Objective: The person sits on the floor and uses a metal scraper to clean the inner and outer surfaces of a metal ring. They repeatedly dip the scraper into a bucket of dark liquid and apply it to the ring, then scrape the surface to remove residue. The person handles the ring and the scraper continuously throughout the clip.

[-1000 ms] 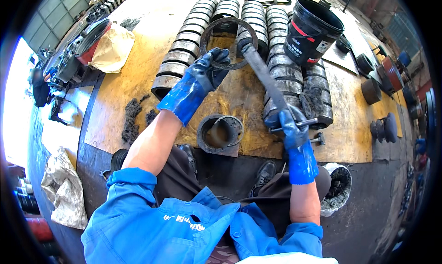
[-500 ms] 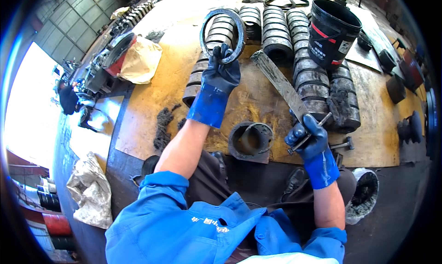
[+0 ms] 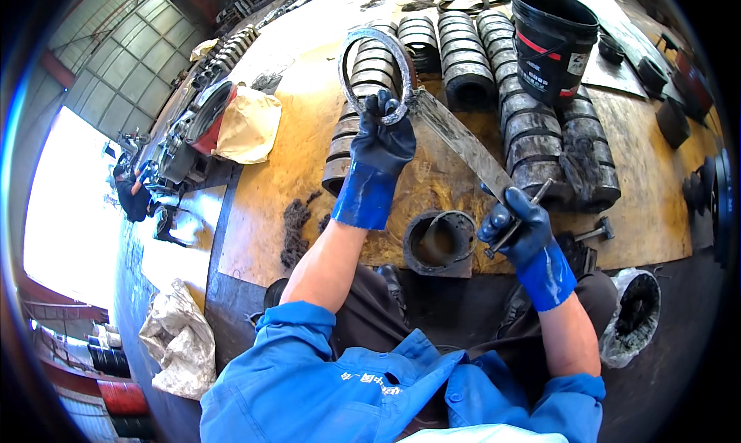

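My left hand [image 3: 382, 134], in a blue-and-black rubber glove, is closed round the bottom of a dark metal ring [image 3: 343, 71] and holds it up. My right hand [image 3: 521, 223], gloved alike, is closed on the lower end of a long flat metal strip [image 3: 468, 145] with dark smears. A thin metal rod [image 3: 542, 191] sticks out crosswise on both sides of the same fist. The strip's far end meets the ring's lower right side in view; whether they touch I cannot tell. Below, between my hands, stands a short hollow cylinder [image 3: 413, 246] with a thin ring on its top.
Rows of dark ring stacks [image 3: 532, 134] lie on the stained board [image 3: 255, 204]. A black bucket [image 3: 540, 72] stands on the right rows. A hammer [image 3: 606, 228] lies beyond my right hand, dark rags [image 3: 295, 231] at left. Another person [image 3: 133, 192] works far left.
The far end of the strip has come up to the ring's lower right side; before, they were apart. Both hands keep their hold. The whole view has shifted slightly.
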Tool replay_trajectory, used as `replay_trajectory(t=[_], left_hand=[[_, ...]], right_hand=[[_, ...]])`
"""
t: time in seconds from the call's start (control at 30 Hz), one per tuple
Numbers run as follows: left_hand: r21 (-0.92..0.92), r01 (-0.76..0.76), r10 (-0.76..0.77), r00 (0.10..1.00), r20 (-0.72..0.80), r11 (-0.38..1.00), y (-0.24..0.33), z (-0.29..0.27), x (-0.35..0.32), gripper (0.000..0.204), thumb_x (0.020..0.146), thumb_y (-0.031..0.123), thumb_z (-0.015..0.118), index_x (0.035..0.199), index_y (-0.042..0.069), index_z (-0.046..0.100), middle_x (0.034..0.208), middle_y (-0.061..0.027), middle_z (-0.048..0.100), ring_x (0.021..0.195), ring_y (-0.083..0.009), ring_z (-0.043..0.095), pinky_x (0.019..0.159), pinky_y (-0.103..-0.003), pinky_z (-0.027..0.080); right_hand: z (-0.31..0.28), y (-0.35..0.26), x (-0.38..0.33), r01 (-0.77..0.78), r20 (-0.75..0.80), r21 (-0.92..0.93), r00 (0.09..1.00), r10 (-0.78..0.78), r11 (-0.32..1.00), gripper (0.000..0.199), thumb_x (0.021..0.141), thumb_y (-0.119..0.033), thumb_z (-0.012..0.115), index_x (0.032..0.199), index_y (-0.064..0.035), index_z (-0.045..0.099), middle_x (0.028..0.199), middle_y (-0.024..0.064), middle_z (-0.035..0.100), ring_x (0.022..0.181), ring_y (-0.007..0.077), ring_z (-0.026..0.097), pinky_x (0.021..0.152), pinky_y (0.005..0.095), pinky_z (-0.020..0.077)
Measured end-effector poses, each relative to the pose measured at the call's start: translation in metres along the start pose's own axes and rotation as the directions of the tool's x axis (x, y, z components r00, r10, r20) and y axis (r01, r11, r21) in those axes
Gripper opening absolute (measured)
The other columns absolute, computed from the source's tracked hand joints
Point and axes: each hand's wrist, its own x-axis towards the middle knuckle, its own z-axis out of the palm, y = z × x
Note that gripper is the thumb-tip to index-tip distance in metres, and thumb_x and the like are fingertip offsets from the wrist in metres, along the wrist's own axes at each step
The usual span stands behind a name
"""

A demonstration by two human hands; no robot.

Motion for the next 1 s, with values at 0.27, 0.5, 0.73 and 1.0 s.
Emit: replay_trajectory(t=[0.27, 0.5, 0.73, 1.0], left_hand=[[0.126, -0.006, 0.007, 1.0, -0.004, 0.992, -0.009, -0.003, -0.007, 0.026, 0.094, 0.022, 0.053, 0.115, 0.016, 0.067, 0.117, -0.0042, 0.067, 0.104, -0.0211, 0.064, 0.083, -0.039, 0.055], [0.152, -0.08, 0.093, 0.993, -0.076, 0.985, -0.013, 0.011, -0.01, 0.022, 0.093, 0.022, 0.055, 0.111, 0.021, 0.068, 0.115, 0.0024, 0.068, 0.101, -0.0152, 0.065, 0.082, -0.038, 0.054], [0.129, -0.099, 0.111, 0.99, -0.091, 0.987, -0.02, 0.02, -0.015, 0.023, 0.093, 0.018, 0.053, 0.111, 0.014, 0.067, 0.111, -0.0013, 0.068, 0.097, -0.0164, 0.064, 0.082, -0.038, 0.053], [0.482, 0.069, -0.128, 0.988, 0.091, 0.874, 0.014, -0.003, -0.014, 0.025, 0.089, 0.023, 0.064, 0.112, 0.014, 0.066, 0.119, -0.006, 0.061, 0.101, -0.0215, 0.059, 0.085, -0.035, 0.05]], right_hand=[[-0.001, -0.011, -0.004, 0.019, 0.149, 0.105, 0.988, -0.035, 0.994, 0.044, 0.097, -0.031, 0.048, 0.127, 0.0014, 0.05, 0.073, 0.0066, 0.065, 0.07, 0.0287, 0.062, 0.071, 0.0464, 0.0487], [-0.004, 0.001, -0.009, 0.001, 0.144, 0.103, 0.989, -0.016, 0.995, 0.045, 0.096, -0.032, 0.05, 0.125, 0.0023, 0.051, 0.074, 0.0072, 0.064, 0.067, 0.027, 0.062, 0.068, 0.0451, 0.0504], [0.004, 0.009, -0.008, -0.069, -0.021, 0.124, 0.997, 0.072, 0.99, 0.032, 0.095, -0.033, 0.051, 0.111, -0.0061, 0.056, 0.068, 0.0069, 0.064, 0.063, 0.028, 0.064, 0.062, 0.0444, 0.0514], [0.01, -0.019, -0.021, -0.081, -0.045, 0.015, 0.996, 0.081, 0.997, 0.046, 0.095, -0.035, 0.049, 0.115, 0.0065, 0.055, 0.059, 0.0026, 0.059, 0.053, 0.0231, 0.057, 0.056, 0.0393, 0.0471]])
